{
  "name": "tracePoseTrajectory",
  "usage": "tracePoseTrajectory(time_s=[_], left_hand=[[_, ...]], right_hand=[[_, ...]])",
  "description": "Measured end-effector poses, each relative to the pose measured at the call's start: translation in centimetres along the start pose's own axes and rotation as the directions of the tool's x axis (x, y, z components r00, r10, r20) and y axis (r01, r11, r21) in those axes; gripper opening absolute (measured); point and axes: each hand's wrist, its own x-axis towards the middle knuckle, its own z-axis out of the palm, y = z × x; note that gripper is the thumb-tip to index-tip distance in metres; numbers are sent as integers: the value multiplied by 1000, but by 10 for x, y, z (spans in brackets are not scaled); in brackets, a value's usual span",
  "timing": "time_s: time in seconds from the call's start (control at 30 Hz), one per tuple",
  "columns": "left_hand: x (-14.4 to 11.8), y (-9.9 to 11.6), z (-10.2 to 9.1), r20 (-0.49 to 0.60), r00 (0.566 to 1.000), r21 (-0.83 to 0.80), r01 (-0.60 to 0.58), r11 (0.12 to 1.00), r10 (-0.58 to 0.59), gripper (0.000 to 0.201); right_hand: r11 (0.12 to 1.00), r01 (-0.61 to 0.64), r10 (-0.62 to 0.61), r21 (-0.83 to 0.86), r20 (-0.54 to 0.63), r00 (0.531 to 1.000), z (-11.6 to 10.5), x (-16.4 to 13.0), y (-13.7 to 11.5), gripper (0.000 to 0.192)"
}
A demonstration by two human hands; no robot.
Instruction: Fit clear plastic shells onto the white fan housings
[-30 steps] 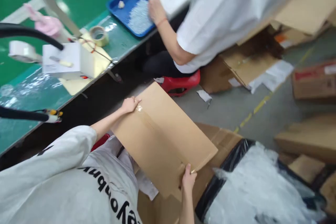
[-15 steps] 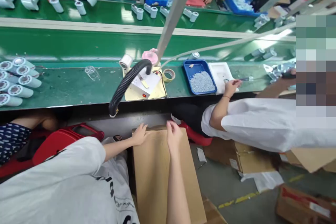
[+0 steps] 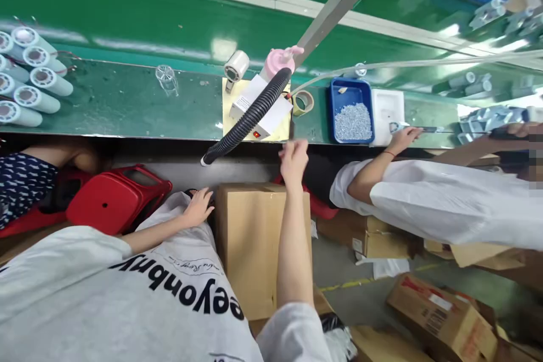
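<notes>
Left hand (image 3: pixel 198 207) spread open against the near left edge of the cardboard box (image 3: pixel 250 243) on the floor, right hand (image 3: pixel 293 159) raised, blurred, empty, fingers loosely apart, below the worktop (image 3: pixel 127 107) edge, box bottom hidden by shirt.

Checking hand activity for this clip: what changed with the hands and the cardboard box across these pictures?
The right hand let go of the cardboard box and rose toward the workbench edge. The left hand slid to the box's left side. The box went from a tilted flat sheet to lying before the person.
</notes>
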Motion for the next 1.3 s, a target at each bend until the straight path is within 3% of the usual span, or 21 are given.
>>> tracePoseTrajectory(time_s=[0.1, 0.17, 0.3, 0.47, 0.63, 1.0, 1.3], left_hand=[[24, 42, 9, 38, 981, 9, -189, 982, 189, 68], [41, 65, 17, 69, 959, 21, -279, 960, 277, 77], [65, 84, 32, 133, 942, 83, -320, 944, 307, 94], [71, 81, 33, 203, 937, 188, -322, 928, 284, 103], [70, 86, 26, 242, 940, 262, -303, 916, 242, 105], [69, 93, 18, 278, 942, 324, -276, 905, 188, 106], [70, 89, 18, 287, 942, 331, -269, 905, 175, 106]], right_hand=[[982, -150, 153, -115, 17, 988, -29, -80, 68, 42], [956, -213, 231, -204, 68, 971, -34, -120, 104, 43], [901, -244, 319, -359, 169, 933, -20, -148, 139, 30], [859, -188, 344, -476, 265, 901, 2, -132, 142, 25], [818, -146, 363, -556, 303, 881, 8, -123, 136, 29], [832, -8, 281, -554, 409, 868, -5, -132, 138, 28], [794, 20, 325, -608, 451, 832, -18, -160, 154, 29]])
